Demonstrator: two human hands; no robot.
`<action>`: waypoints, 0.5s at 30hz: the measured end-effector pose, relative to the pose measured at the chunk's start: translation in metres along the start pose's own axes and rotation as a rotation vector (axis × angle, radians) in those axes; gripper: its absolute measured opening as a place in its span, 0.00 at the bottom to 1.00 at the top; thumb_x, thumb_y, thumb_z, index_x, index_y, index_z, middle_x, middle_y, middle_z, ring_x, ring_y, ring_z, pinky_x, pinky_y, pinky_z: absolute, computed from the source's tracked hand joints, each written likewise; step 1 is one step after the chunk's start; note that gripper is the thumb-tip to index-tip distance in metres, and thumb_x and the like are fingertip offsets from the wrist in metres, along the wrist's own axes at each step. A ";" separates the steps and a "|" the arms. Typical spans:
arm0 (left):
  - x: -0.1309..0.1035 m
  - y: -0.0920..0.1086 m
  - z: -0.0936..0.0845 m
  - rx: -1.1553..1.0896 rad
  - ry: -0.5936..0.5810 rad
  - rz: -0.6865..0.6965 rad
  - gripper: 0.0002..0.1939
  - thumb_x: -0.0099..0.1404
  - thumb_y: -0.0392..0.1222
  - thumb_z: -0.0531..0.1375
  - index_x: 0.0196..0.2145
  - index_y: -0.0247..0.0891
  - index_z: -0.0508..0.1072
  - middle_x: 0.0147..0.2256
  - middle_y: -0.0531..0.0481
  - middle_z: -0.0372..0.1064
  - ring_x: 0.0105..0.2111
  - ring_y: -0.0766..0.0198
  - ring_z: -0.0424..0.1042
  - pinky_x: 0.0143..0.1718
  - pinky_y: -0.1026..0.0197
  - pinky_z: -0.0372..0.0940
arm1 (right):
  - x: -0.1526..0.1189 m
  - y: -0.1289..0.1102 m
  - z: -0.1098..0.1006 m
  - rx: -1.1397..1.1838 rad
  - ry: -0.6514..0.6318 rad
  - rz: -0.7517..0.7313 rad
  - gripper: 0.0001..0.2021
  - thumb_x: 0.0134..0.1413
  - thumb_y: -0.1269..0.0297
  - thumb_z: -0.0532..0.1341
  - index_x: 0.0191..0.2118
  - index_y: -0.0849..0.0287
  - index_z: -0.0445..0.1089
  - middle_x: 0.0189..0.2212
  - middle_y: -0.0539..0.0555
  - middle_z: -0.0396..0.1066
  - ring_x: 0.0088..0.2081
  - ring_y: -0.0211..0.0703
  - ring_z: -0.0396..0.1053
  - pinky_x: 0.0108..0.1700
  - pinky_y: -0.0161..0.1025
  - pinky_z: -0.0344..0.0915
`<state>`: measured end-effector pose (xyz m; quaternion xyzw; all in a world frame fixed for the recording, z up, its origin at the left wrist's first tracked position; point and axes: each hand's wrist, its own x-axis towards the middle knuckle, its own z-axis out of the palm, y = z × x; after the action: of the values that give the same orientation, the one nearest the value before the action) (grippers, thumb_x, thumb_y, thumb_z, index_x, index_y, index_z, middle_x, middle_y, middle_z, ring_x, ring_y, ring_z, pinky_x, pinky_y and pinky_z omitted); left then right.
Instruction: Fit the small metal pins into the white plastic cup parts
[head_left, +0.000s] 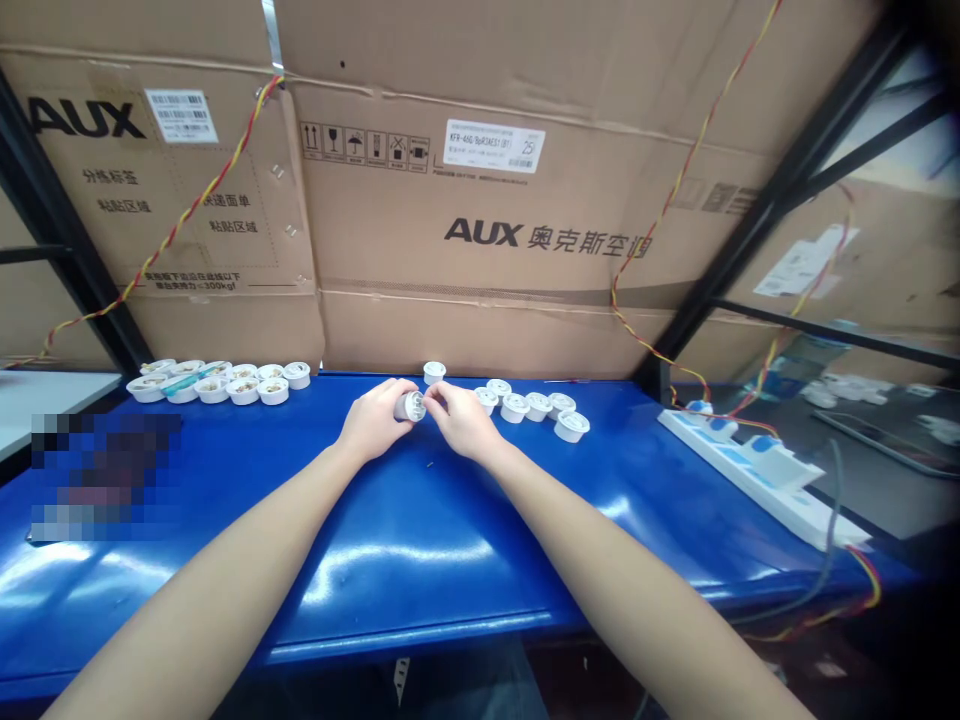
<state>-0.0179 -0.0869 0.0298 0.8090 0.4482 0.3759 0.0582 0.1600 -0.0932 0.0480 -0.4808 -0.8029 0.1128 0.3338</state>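
Left hand (375, 418) is gripping a white cup (412, 405), fingers closing around its wall, over the middle of the blue table (341, 590). Right hand (459, 418) is pinching narrowly at the cup's right edge; whether a small part is sitting between those fingertips cannot be told. Fine fingertip work at the cup's face is apparently being done, and the next move is probably calling for a steady left grip and light, exact pressure from the right. Held on its side, the cup is showing a round, ridged face. Similar pale cups (514, 407) are standing loosely to the right, and a lone cup (433, 374) is standing just beyond the hands. Far left, filled cups (244, 390) are holding brownish bits, a slim teal stick (193, 379) lying across some. Glossy, smooth covering is reflecting light; creased cardboard (525, 290) is forming the far wall.
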 end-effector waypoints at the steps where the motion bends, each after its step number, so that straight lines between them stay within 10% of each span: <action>1: 0.000 0.000 0.001 -0.004 -0.002 0.002 0.19 0.55 0.38 0.62 0.46 0.45 0.70 0.47 0.51 0.72 0.46 0.55 0.72 0.48 0.56 0.66 | 0.000 0.000 0.000 0.003 0.003 -0.003 0.08 0.62 0.64 0.55 0.35 0.57 0.69 0.32 0.51 0.74 0.34 0.40 0.69 0.38 0.35 0.58; 15: 0.001 0.005 0.001 -0.154 0.025 -0.015 0.16 0.54 0.40 0.64 0.42 0.42 0.71 0.44 0.51 0.74 0.44 0.58 0.73 0.47 0.58 0.66 | 0.002 0.002 0.003 0.249 0.043 0.140 0.13 0.54 0.55 0.61 0.28 0.60 0.73 0.24 0.50 0.72 0.27 0.38 0.67 0.32 0.34 0.60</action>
<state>-0.0136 -0.0886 0.0314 0.7941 0.4248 0.4186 0.1173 0.1587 -0.0896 0.0454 -0.4930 -0.7399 0.2243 0.3991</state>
